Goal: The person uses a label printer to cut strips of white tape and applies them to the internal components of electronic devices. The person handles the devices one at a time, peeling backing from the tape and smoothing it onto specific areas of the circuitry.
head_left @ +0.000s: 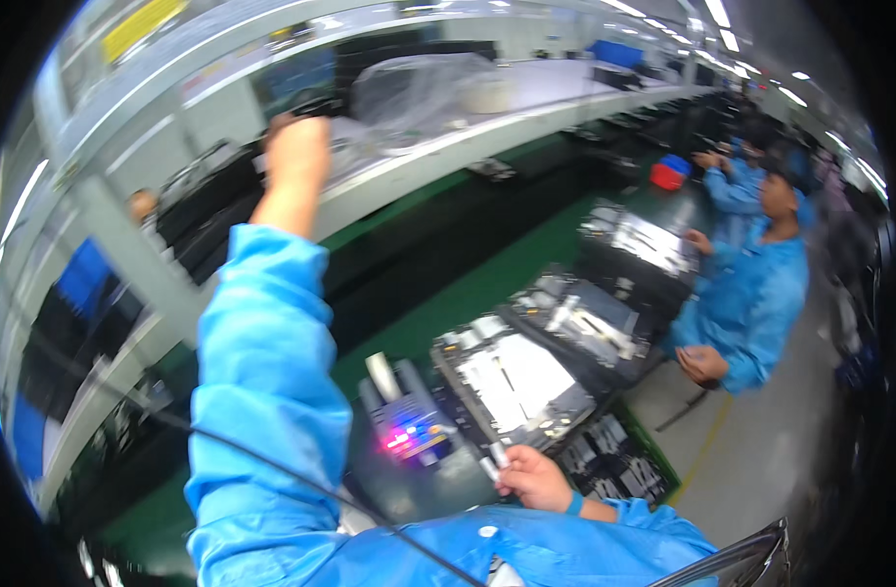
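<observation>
A long green conveyor belt [487,284] is seen running from the lower left toward the upper right, and everything else is placed against it. Beyond its far edge a white shelf [487,122] runs alongside, with a bundle of clear plastic wrap [419,83] lying on it. On the belt, three opened flat assemblies are lined up: the nearest chassis [512,382] with white panels, a second chassis [590,318] behind it, and a third chassis [639,240] farther along. At the belt's right side two co-workers [761,284] in blue coats are stationed. At the belt's near end a grey device [409,421] with small red and blue lights is set, just left of the nearest chassis.

The left hand [296,152] is raised high over the belt's far edge, up by the shelf, and is closed around a dark object [316,101] whose kind cannot be told. The right hand [531,477] is held low at the belt's near edge, just beside the grey device, with fingers pinched on a small silver cylindrical part [494,460].
</observation>
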The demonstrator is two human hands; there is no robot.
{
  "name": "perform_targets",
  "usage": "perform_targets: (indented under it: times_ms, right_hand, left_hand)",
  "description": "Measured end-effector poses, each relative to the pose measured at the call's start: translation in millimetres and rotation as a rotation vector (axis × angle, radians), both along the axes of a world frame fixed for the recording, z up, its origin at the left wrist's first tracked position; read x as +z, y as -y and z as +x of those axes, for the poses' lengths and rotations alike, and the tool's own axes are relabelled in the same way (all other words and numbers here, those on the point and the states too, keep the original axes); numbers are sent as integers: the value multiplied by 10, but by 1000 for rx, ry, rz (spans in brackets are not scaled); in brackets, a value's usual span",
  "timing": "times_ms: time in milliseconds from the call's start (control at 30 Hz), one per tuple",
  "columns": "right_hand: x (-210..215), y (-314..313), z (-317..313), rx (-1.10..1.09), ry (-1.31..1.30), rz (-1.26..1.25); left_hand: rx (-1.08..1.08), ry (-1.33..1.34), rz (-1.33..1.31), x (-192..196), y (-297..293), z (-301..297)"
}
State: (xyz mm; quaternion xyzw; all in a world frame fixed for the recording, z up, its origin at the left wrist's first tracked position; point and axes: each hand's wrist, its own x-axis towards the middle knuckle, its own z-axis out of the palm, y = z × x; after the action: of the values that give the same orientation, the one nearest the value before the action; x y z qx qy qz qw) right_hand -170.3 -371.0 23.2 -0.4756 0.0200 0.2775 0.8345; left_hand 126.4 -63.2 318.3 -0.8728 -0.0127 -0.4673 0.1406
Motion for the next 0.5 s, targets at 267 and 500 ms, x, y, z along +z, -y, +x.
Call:
perform_targets:
  times_ms: [267, 500]
  right_hand:
    - [45, 234, 57, -40, 25, 0]
    - [-18, 214, 51, 33, 51, 22]
  left_hand:
    - [184, -309, -662, -81, -469, 1141]
    - [-219, -23, -910, -141, -455, 835]
